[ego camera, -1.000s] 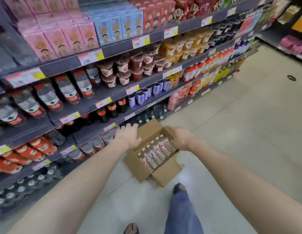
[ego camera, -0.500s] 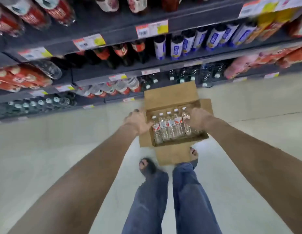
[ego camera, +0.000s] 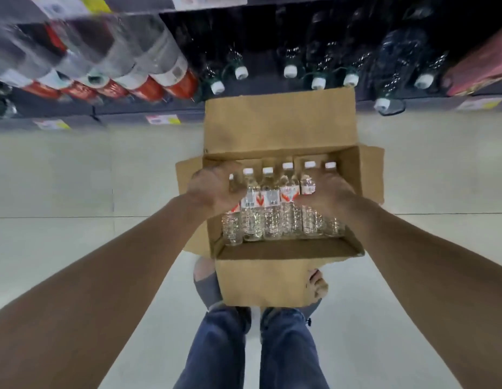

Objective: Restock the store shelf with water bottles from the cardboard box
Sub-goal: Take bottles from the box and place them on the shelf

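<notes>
An open cardboard box (ego camera: 275,127) sits on the floor in front of the bottom shelf (ego camera: 126,112), its flaps folded out. A row of small clear water bottles (ego camera: 272,200) with white caps and red-and-white labels lies inside it. Both my hands reach into the box. My left hand (ego camera: 213,189) curls round the bottle at the left end of the row. At the right end, my right hand (ego camera: 327,192) curls over the bottles there. The bottles under my palms are partly hidden.
On the bottom shelf stand dark bottles with white caps (ego camera: 290,71), with big clear red-labelled bottles (ego camera: 148,85) to their left and a pink pack (ego camera: 483,71) to their right. My sandalled feet (ego camera: 205,284) and jeans (ego camera: 283,349) are right behind the box. Pale tiled floor (ego camera: 61,178) lies on both sides.
I have bent lower and the view has dropped towards the box. My hands have left the box's sides and gone inside onto the two ends of the bottle row.
</notes>
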Demonstrator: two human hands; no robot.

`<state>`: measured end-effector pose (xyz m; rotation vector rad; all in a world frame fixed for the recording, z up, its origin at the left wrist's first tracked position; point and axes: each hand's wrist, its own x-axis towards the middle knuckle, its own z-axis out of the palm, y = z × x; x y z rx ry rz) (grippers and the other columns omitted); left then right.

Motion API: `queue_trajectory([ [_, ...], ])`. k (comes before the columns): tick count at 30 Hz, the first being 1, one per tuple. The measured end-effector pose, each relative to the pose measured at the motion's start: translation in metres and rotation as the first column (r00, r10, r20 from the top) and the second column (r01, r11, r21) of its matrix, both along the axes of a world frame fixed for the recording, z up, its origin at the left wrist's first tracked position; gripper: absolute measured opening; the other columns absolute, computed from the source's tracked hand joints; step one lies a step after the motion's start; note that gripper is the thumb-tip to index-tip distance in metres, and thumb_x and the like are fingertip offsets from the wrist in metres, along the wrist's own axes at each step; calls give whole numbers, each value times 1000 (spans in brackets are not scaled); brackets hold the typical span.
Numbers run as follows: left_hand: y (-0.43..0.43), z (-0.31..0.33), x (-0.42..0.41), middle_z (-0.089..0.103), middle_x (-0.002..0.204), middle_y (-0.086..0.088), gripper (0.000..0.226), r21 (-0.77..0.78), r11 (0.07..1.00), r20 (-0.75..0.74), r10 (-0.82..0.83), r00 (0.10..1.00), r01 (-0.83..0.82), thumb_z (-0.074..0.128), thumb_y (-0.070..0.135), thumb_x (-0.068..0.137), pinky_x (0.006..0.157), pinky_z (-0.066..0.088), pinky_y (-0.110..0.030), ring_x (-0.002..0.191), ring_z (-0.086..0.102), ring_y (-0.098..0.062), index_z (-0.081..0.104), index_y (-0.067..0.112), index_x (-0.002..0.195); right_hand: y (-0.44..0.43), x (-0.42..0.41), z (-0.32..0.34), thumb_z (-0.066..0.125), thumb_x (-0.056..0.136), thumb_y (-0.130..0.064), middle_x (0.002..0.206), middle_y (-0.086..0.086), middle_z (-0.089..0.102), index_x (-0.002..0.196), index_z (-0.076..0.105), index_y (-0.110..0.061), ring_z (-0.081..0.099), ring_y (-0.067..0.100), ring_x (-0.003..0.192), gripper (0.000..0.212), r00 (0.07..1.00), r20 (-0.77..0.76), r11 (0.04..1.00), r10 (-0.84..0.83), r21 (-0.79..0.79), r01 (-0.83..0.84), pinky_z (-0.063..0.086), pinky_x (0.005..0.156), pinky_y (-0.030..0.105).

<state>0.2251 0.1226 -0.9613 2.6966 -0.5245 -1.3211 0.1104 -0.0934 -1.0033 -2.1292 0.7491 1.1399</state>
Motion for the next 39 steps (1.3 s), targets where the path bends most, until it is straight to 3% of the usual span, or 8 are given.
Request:
queue_trajectory([
  [4,-5,-83,-16,35,161,-5,58,79,991,32,-113,993,110,55,62,97,128,23,-50,152,29,-37,46,42,151,4,-2,-74,79,79,-59,153,16,49,157,32,-35,55,39,130,94,1000,6,999,-12,-41,12,50,106,48],
  [9,-12,-157,-32,-7,176,-12,73,119,975,48,-192,980,186,49,68,99,130,-10,-52,162,-8,-39,29,38,163,8,10,-139,80,82,-50,134,6,63,141,48,-32,61,26,112,68,997,67,998,24,-63,-20,47,98,40],
  [18,-29,-221,-29,-28,171,-17,95,135,985,16,-114,993,110,52,86,86,127,-11,-54,157,-28,-40,30,35,163,12,30,-188,74,68,-78,137,13,51,142,52,-13,50,33,128,100,976,-80,948,202,-234,-216,45,107,46],
  [22,-38,-228,-29,-31,168,-23,116,151,984,-21,-88,996,90,47,100,69,124,-16,-57,154,-33,-44,26,37,164,14,42,-188,81,53,-81,148,19,43,152,40,-13,44,40,137,127,968,-169,953,186,-209,-220,42,112,50],
  [24,-40,-231,-28,-32,167,-26,117,172,978,-6,-118,993,117,50,99,69,125,-17,-59,153,-34,-44,26,37,165,15,42,-187,84,55,-75,150,18,40,152,41,-17,40,40,140,121,975,-151,957,163,-216,-194,39,114,51],
  [32,-39,-224,-53,-24,171,-10,94,-4,993,75,116,990,-116,78,85,59,129,-5,-55,159,-18,-38,57,35,136,17,8,-177,88,61,-62,156,6,36,145,42,-25,19,31,151,103,994,95,985,-47,-162,62,21,121,56],
  [36,-26,-209,-79,15,159,-6,96,-78,983,155,174,972,-163,75,89,57,124,19,-50,145,20,-35,52,39,136,18,-23,-168,94,53,-51,129,-3,56,126,44,-41,52,28,127,88,945,191,964,-264,69,255,48,105,52],
  [39,-23,-198,-90,34,145,-2,100,-186,950,72,268,961,-251,83,80,61,118,32,-46,133,34,-26,49,35,144,18,-41,-158,98,60,-35,115,-10,66,124,42,-40,67,16,105,85,905,231,931,-358,160,327,58,88,37],
])
